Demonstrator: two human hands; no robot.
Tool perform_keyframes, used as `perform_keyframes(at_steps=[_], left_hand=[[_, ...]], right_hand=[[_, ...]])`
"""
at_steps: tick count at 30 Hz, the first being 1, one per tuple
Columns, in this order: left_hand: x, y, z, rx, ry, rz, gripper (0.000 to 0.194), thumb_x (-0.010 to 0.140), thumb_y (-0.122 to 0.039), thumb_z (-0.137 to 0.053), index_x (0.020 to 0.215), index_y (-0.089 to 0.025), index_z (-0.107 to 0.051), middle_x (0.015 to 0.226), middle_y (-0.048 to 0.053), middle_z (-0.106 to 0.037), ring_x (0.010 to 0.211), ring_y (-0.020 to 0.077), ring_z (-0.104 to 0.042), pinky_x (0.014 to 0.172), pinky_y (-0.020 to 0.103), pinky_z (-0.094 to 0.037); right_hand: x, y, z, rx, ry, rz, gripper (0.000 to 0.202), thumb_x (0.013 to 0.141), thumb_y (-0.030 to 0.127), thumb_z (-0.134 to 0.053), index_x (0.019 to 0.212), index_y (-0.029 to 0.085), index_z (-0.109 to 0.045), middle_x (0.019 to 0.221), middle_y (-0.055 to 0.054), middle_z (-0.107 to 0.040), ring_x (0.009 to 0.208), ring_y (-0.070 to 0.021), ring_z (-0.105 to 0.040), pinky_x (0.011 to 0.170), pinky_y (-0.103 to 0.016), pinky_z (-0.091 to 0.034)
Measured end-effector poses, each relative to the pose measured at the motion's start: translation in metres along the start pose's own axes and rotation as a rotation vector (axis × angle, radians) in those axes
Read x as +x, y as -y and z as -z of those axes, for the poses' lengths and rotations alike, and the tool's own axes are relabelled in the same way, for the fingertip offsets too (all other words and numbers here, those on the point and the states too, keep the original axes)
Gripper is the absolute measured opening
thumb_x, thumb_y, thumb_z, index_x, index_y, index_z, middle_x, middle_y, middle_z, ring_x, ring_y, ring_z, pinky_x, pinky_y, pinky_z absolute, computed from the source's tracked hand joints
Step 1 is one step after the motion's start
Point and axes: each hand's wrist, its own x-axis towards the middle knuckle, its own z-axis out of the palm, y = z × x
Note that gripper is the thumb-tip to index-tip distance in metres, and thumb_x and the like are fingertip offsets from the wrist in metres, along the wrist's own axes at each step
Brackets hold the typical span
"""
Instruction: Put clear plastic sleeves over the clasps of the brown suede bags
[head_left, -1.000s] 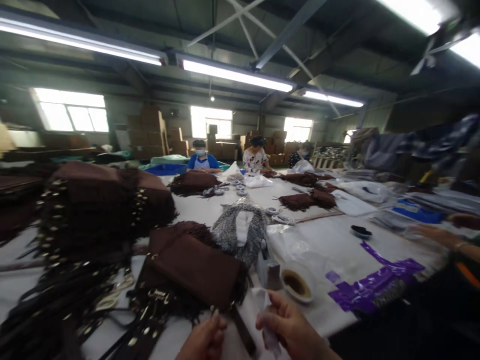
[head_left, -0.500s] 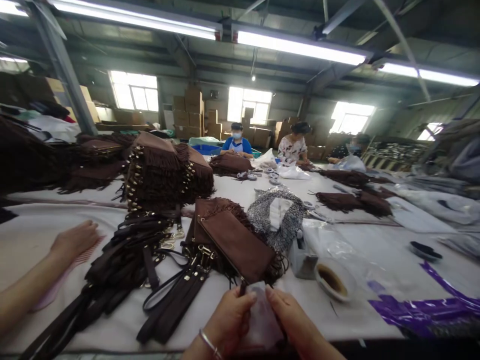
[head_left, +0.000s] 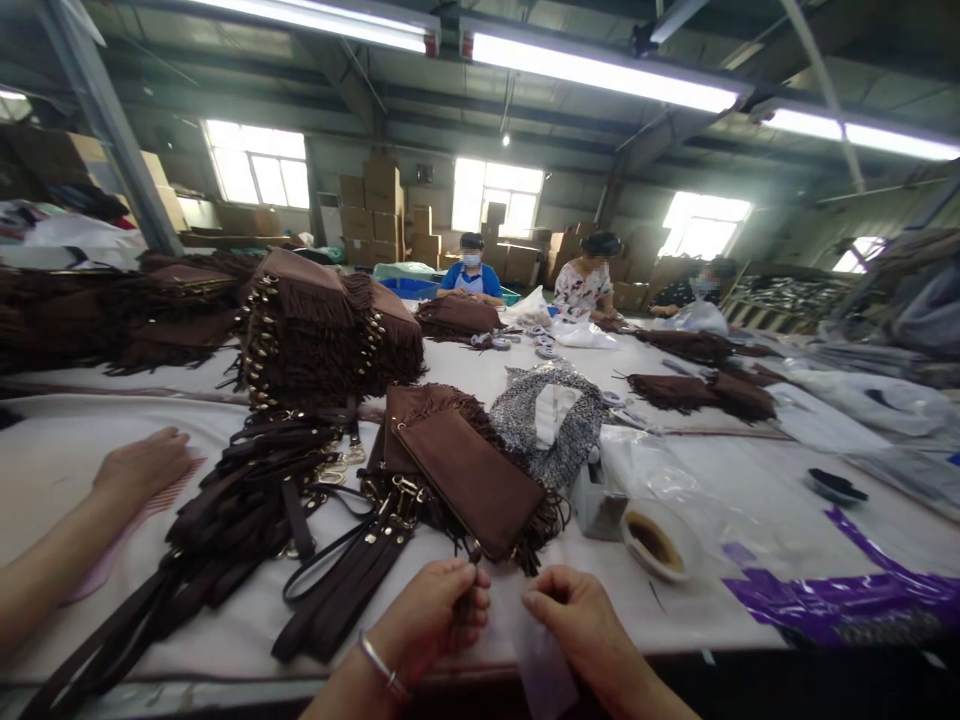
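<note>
White cloth table (head_left: 735,480), warehouse rm; L hand (head_left: 435,615) fingers pinch strap (head_left: 466,580); R hand (head_left: 581,625) fingers pinch plastic (head_left: 536,660).

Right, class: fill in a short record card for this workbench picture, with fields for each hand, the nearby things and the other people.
left hand: left hand pinching a dark strap end below the brown fringed bag
right hand: right hand holding a clear plastic sleeve
nearby: tape roll, pile of dark straps, purple film
others: co-worker's hand flat on the table; three seated far off
</note>
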Motion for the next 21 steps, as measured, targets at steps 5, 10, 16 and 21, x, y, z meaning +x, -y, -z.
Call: perform_keyframes(at_steps=[5, 10, 16, 21], left_hand=[[0.002, -0.019, -0.008, 0.110, 0.032, -0.040, 0.041, 0.065, -0.047, -0.077, 0.087, -0.013, -0.068, 0.051, -0.009, -0.039, 0.046, 0.0048, -0.029, 0.047, 0.022, -0.014], [0.011, -0.020, -0.021, 0.199, 0.060, -0.075, 0.033, 0.066, -0.041, -0.077, 0.071, -0.014, -0.058, 0.061, -0.002, -0.053, 0.048, 0.0051, -0.036, 0.045, 0.023, -0.014], [0.011, -0.011, -0.018, 0.330, 0.006, -0.145, 0.028, 0.069, -0.038, -0.071, 0.066, -0.015, -0.055, 0.058, -0.003, -0.051, 0.047, 0.0052, -0.032, 0.046, 0.024, -0.015], [0.007, -0.011, -0.012, 0.366, 0.010, -0.145, 0.026, 0.068, -0.036, -0.070, 0.064, -0.016, -0.053, 0.053, -0.007, -0.043, 0.047, 0.0060, -0.030, 0.047, 0.025, -0.015]], right_hand=[[-0.014, -0.002, -0.007, -0.047, 0.023, -0.034, 0.013, 0.067, 0.027, -0.062, 0.063, 0.015, -0.063, 0.057, 0.000, -0.058, 0.058, -0.0139, -0.050, 0.055, -0.024, -0.036], [-0.021, -0.003, -0.008, -0.041, 0.031, -0.033, 0.009, 0.067, 0.023, -0.062, 0.063, 0.015, -0.063, 0.059, 0.001, -0.058, 0.058, -0.0132, -0.050, 0.055, -0.024, -0.037], [-0.020, -0.001, -0.006, 0.044, 0.055, -0.054, 0.011, 0.067, 0.025, -0.062, 0.063, 0.015, -0.063, 0.057, 0.001, -0.056, 0.056, -0.0127, -0.049, 0.053, -0.024, -0.036], [-0.019, 0.002, -0.009, 0.104, 0.083, -0.092, 0.012, 0.066, 0.026, -0.062, 0.066, 0.014, -0.063, 0.057, 0.001, -0.056, 0.056, -0.0122, -0.048, 0.053, -0.024, -0.036]])
